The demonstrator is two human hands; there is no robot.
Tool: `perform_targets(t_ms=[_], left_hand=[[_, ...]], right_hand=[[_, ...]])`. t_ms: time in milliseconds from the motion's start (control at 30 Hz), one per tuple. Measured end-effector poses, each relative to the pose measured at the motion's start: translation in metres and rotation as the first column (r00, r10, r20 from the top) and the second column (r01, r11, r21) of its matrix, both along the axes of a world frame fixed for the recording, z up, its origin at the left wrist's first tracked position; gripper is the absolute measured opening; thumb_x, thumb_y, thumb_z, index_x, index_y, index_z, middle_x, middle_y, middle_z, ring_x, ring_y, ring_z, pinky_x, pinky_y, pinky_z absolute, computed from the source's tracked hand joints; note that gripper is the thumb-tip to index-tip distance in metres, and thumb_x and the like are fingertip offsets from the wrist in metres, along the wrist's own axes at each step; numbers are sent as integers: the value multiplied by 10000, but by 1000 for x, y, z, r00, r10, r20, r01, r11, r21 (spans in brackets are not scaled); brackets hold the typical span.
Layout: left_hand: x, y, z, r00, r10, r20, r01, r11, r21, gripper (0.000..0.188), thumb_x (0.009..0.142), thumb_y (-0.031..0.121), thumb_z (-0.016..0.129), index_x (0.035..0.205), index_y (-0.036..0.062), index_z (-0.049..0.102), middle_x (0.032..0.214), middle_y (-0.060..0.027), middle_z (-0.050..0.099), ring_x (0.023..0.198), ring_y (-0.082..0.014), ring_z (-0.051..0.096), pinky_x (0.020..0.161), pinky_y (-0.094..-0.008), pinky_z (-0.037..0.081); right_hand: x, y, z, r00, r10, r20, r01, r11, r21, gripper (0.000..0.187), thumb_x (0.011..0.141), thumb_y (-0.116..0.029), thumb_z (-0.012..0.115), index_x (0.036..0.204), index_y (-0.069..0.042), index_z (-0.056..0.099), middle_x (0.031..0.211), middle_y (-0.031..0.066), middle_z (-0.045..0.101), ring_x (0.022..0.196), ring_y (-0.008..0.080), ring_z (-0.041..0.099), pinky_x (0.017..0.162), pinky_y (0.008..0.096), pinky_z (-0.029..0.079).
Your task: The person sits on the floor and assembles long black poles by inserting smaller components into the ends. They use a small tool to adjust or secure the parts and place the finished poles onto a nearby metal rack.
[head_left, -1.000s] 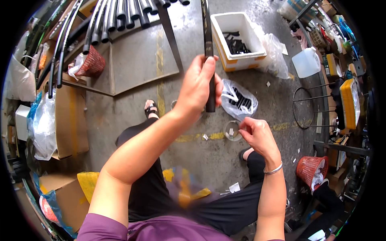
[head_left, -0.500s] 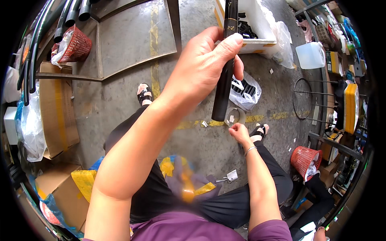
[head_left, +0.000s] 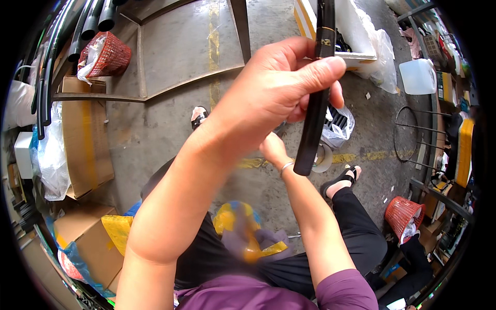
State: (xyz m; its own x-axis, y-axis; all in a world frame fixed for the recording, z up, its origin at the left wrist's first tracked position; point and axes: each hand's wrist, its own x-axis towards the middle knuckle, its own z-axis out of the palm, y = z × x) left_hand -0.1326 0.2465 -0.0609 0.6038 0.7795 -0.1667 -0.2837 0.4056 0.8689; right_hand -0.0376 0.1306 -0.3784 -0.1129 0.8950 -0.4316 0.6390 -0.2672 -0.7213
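My left hand [head_left: 279, 85] is raised in the middle, its thumb and fingers closed round a black fishing rod [head_left: 313, 137]. The rod stands nearly upright, its thick butt end down and its upper part running out past the top edge. A thin gold band and gold marks circle it just above my thumb. Below and behind my left wrist is my right hand [head_left: 273, 149], with a bracelet at its wrist. Its fingers are mostly hidden by my left forearm. On my lap lies a grey cloth [head_left: 271, 240] with yellow tape and plastic.
A white foam box [head_left: 359, 51] stands ahead, beside a clear bag of black pieces [head_left: 338, 126]. Left are a metal frame [head_left: 98, 96], a red basket [head_left: 111, 54] and cartons [head_left: 85, 150]. On the right are a wire hoop stand [head_left: 405, 132], a white jug [head_left: 417, 76] and another red basket [head_left: 400, 212].
My right hand has moved left and up from near my right foot to behind my left wrist. The rod stays in my left hand. The whole view has shifted slightly.
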Motion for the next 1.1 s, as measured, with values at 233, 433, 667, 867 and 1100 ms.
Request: perform_targets(t_ms=[233,433,667,867,1100], left_hand=[[-10,0,8,999,0,-45,-3,998,-69,286,881,305,638,960,41,559,725,-16,639,593,-40,540,486,-184,367],[-2,-1,7,1000,3,-6,-3,997,-82,293,876,292,640,970,26,561,714,-21,637,606,-48,550,498,-195,379],[-3,-1,4,999,30,-13,-31,994,-102,289,875,302,641,961,35,572,709,-12,634,582,-36,521,489,-189,359],[-1,1,10,999,-23,-37,20,997,-68,283,873,307,645,953,43,577,708,-9,634,568,-29,501,488,-188,349],[0,2,6,997,31,-77,-35,998,-55,272,876,301,641,964,50,580,709,1,635,561,-18,492,474,-181,336]], right_hand=[[-31,15,-63,954,-286,-86,266,944,-195,264,799,-188,621,992,-9,649,908,136,641,851,265,592,747,383,460],[20,4,-167,540,-838,-75,731,511,-453,274,789,-185,645,996,-5,647,856,72,632,791,180,569,708,341,444],[32,12,-147,403,-871,-282,714,492,-497,196,807,-94,623,983,-13,657,777,33,616,683,135,514,646,299,404],[111,27,-141,511,-776,-371,776,602,-189,641,776,10,601,1370,29,359,1392,211,401,1277,266,401,1032,355,337],[23,20,-19,900,-390,196,275,856,439,186,745,-76,648,908,-45,564,892,132,572,903,319,559,802,418,450]])
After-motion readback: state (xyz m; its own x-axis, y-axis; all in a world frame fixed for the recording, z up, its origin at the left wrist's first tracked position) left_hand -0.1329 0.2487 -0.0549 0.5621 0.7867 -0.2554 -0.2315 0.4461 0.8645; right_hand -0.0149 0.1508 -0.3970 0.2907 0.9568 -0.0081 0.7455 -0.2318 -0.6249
